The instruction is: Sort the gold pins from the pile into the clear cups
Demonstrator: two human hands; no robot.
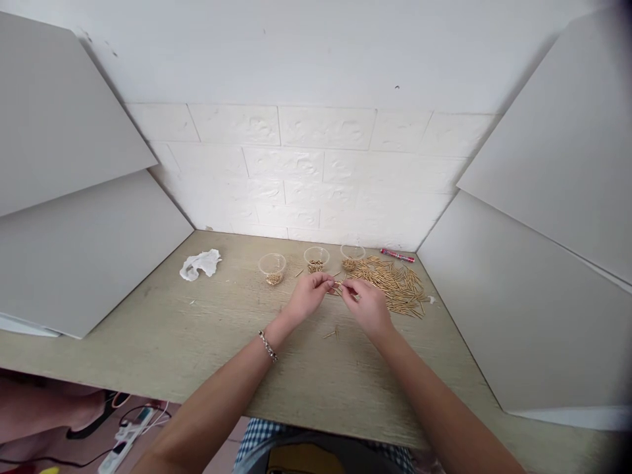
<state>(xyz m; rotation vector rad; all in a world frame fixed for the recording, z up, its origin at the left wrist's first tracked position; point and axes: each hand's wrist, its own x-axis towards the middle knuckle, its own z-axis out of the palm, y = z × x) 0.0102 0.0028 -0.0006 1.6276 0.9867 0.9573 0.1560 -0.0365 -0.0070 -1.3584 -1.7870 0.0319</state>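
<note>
My left hand (316, 291) and my right hand (364, 304) meet above the middle of the table, fingertips pinched close together. Between them shows a thin gold-coloured metal piece (338, 285), its ends hidden by the fingers. To the right of my right hand spreads a pile of slim gold-coloured metal pins (395, 283). Behind the hands stand three clear plastic cups: a left cup (272, 265), a middle cup (316, 255) and a right cup (353, 251), each with small gold-coloured pieces in the bottom. Nearer me, a few loose pins (332, 334) lie on the wood.
A crumpled white tissue (200, 264) lies at the left of the table (207, 342). At the back right is a red tube-shaped packet (397, 255). Grey panels (93, 250) flank both sides. Below the left edge are a power strip (126, 438) and another person's leg.
</note>
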